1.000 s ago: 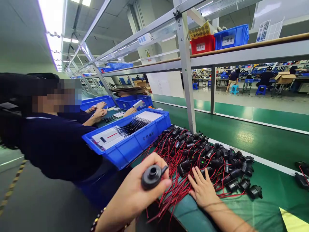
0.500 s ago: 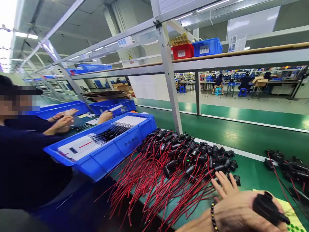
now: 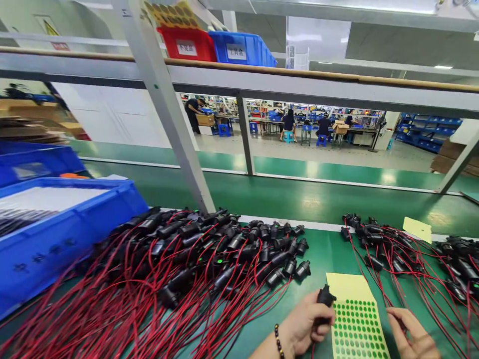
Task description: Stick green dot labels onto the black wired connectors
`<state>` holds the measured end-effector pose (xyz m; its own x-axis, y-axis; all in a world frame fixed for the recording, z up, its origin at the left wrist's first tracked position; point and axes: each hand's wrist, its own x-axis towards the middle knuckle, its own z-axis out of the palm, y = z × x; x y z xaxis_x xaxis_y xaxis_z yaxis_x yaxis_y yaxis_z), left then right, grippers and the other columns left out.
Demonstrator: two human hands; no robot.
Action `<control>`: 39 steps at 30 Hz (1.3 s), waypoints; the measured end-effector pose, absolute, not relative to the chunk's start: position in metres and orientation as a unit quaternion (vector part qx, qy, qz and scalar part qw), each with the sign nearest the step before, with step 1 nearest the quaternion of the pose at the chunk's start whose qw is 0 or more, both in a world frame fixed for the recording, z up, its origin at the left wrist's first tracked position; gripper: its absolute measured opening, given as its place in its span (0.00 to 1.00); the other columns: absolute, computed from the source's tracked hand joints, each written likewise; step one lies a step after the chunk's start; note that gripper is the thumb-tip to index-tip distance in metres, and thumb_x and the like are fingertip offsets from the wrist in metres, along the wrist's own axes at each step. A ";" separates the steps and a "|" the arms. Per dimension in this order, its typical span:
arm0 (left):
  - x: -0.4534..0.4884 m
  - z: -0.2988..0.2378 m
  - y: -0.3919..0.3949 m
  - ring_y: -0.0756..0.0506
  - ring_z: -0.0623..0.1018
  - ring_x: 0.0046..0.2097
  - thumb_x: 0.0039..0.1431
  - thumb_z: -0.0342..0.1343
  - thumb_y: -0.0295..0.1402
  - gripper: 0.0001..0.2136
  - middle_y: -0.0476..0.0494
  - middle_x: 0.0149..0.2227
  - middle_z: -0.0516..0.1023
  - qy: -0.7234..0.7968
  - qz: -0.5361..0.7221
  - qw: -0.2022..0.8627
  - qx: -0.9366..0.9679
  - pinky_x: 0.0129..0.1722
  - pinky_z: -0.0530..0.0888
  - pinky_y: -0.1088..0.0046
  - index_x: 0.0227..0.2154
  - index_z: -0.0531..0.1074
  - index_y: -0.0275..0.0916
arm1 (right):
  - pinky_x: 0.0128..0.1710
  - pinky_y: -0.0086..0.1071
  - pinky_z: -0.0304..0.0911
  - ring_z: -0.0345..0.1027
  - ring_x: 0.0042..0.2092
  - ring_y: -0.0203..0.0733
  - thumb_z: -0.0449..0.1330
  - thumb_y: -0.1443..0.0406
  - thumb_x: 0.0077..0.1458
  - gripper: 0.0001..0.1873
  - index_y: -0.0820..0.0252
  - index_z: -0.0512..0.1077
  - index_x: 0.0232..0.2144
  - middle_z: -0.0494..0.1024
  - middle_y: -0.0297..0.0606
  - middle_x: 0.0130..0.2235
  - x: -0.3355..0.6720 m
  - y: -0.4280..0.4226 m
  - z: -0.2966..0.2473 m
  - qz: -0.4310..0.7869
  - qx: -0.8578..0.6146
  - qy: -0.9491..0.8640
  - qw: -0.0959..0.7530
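Note:
My left hand [image 3: 312,319], with a beaded bracelet at the wrist, grips a small black pump [image 3: 327,296], a cylindrical piece with short spouts. The pump is over the left edge of a yellow sticker sheet [image 3: 361,319] covered in rows of round green stickers. To the right of that sheet is my right hand [image 3: 411,336]. Its thumb and forefinger are curled together, and whatever might be between the tips is too small to see. Left of my hands lies a large pile of similar black pumps [image 3: 224,244] with long red wires [image 3: 149,304] trailing toward me.
More black pumps [image 3: 374,239] with wires lie at the right, near a yellow paper piece [image 3: 417,229]. A blue bin [image 3: 93,214] borders the pile on the left. A slanted metal post [image 3: 172,114] rises behind it, supporting a shelf with red [image 3: 187,45] and blue boxes [image 3: 243,48].
The view has swung right, away from the person on the left. Spread fingers that were beside the pile are gone from there. Both my hands now flank the sticker sheet.

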<state>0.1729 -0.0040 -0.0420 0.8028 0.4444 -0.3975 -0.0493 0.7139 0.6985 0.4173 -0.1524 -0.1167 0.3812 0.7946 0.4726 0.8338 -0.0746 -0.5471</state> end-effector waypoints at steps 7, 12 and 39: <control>0.175 -0.050 -0.003 0.56 0.69 0.20 0.40 0.57 0.32 0.11 0.51 0.28 0.73 0.340 0.245 0.811 0.408 0.13 0.50 0.82 0.29 0.65 0.38 | 0.38 0.36 0.72 0.73 0.37 0.43 0.50 0.64 0.65 0.12 0.54 0.72 0.34 0.74 0.37 0.33 0.385 -0.098 -0.091 -0.024 -0.667 -0.684 0.296; 0.179 -0.059 -0.001 0.56 0.70 0.17 0.39 0.56 0.32 0.13 0.50 0.31 0.75 0.348 0.217 0.809 0.421 0.10 0.52 0.83 0.32 0.64 0.38 | 0.39 0.39 0.69 0.69 0.38 0.45 0.50 0.72 0.60 0.11 0.56 0.70 0.32 0.71 0.38 0.35 0.369 -0.079 -0.088 -0.013 -0.678 -0.702 0.218; 0.184 -0.078 -0.005 0.55 0.75 0.21 0.39 0.55 0.29 0.15 0.43 0.41 0.74 0.340 0.192 0.812 0.434 0.11 0.56 0.83 0.35 0.65 0.37 | 0.36 0.34 0.67 0.71 0.36 0.42 0.46 0.76 0.59 0.15 0.61 0.69 0.28 0.70 0.40 0.34 0.359 -0.067 -0.100 -0.009 -0.698 -0.710 0.094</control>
